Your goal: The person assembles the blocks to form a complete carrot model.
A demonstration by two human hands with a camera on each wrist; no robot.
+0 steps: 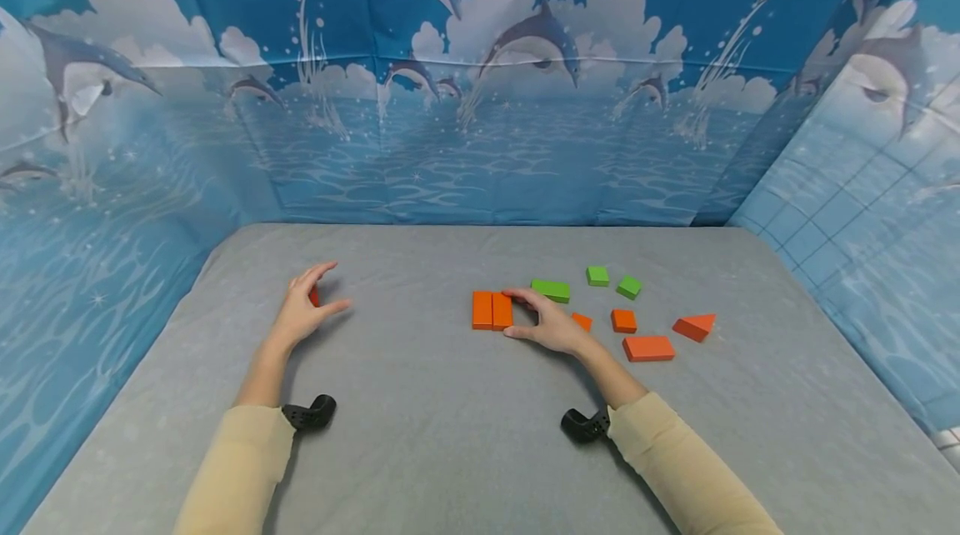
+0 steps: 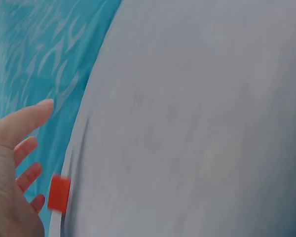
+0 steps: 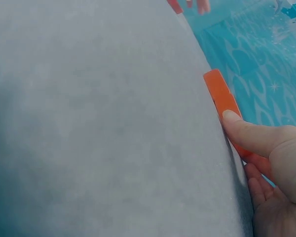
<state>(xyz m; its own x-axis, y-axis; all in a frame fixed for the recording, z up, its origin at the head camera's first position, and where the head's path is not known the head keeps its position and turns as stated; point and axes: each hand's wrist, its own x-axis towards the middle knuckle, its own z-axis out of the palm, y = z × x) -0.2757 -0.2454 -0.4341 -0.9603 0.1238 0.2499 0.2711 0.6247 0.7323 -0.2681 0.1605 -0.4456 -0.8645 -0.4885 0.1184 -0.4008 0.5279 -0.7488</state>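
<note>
"From where you stood, what did the right hand have?"

"It was pinching an orange block at both ends, thumb at the near one, fingertips at the far one. A second orange block lay alongside, just left of that hand's grip."

"And the left hand?"

"Thumb and fingers were spread apart. A small orange piece sat just by its fingers; I couldn't tell whether they touched."

"How was the pair best handled?"

"Lightly, I thought: an even pinch, wrist level, so the edges stayed lined up. The green block just beyond the right knuckles called for a narrow release."
</note>
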